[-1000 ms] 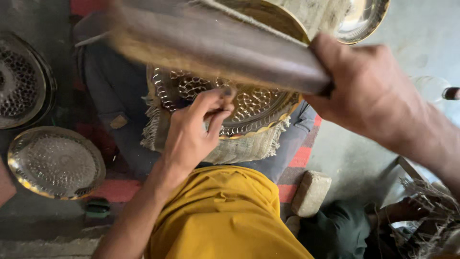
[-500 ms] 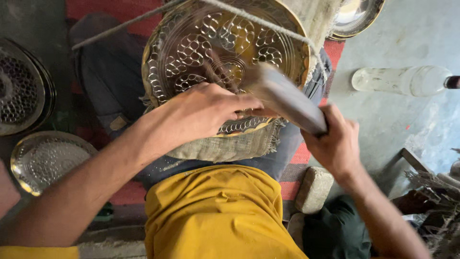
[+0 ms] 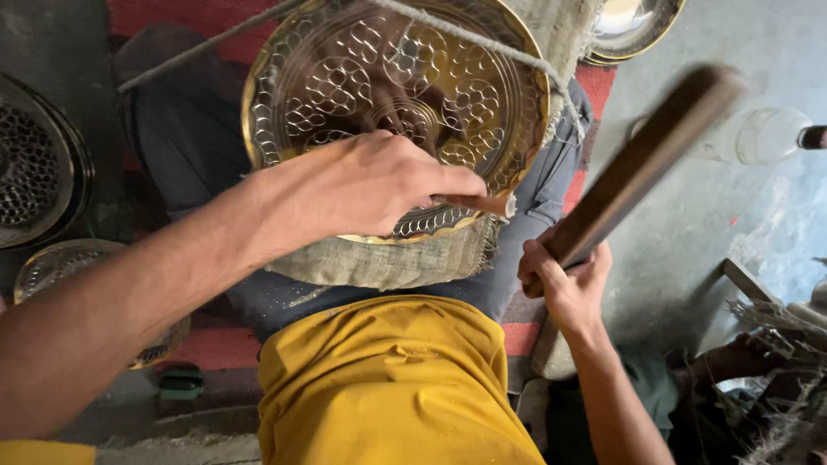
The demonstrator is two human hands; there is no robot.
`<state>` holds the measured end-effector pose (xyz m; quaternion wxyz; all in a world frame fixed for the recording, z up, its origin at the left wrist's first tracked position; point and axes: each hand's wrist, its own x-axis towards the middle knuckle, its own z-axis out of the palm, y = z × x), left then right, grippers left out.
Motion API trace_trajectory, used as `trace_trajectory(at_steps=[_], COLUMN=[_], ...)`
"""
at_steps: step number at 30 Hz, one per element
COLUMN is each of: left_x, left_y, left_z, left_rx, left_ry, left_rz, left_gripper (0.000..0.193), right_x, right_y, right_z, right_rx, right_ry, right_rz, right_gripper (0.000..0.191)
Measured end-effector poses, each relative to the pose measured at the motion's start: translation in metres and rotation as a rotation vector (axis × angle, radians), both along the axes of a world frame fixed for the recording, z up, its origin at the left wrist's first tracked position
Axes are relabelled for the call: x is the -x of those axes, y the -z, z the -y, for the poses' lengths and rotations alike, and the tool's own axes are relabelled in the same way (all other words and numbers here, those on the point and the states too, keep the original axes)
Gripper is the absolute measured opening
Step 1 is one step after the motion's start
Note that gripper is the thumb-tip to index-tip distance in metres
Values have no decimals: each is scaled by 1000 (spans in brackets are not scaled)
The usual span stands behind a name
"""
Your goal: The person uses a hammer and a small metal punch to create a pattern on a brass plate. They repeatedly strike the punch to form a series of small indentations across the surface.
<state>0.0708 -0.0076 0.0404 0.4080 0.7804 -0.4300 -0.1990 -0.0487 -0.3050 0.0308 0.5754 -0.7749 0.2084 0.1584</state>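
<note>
I see a round brass plate (image 3: pixel 379 95), embossed with looping patterns, lying on a pad of burlap cloth (image 3: pixel 392 258) across the person's lap, directly beneath the left hand. The left hand (image 3: pixel 379 185) rests on the near edge of the plate, its fingers pinched together on a small punch tool (image 3: pixel 482 204) whose tip pokes out toward the right hand. The right hand (image 3: pixel 564 280) is lower and to the right, apart from the left, clamped around the bottom end of a dark wooden mallet (image 3: pixel 642 164) that slants up and away, blurred at its far end. A cord (image 3: pixel 482 47) runs across the plate's upper part. Beyond the left forearm, more patterned metal plates (image 3: pixel 34 172) lie on the floor. Past the mallet's top, a clear plastic bottle (image 3: pixel 758 136) lies on the grey floor. Just below both hands is the person's yellow shirt (image 3: pixel 388 379).
</note>
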Motion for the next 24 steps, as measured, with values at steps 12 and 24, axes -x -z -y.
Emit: trace_trajectory(at_steps=[12,24], left_x=[-5,18], left_y=[-4,18], left_z=[9,-6], left_rx=[-121,11], left_ry=[112,-171], left_rz=[25,-33], left_gripper=[69,51], right_x=[11,-19], right_y=[15,5], right_z=[-1,15], right_rx=[355,459], right_ry=[-140,-301], right_rz=[495,338], right_gripper=[19,20])
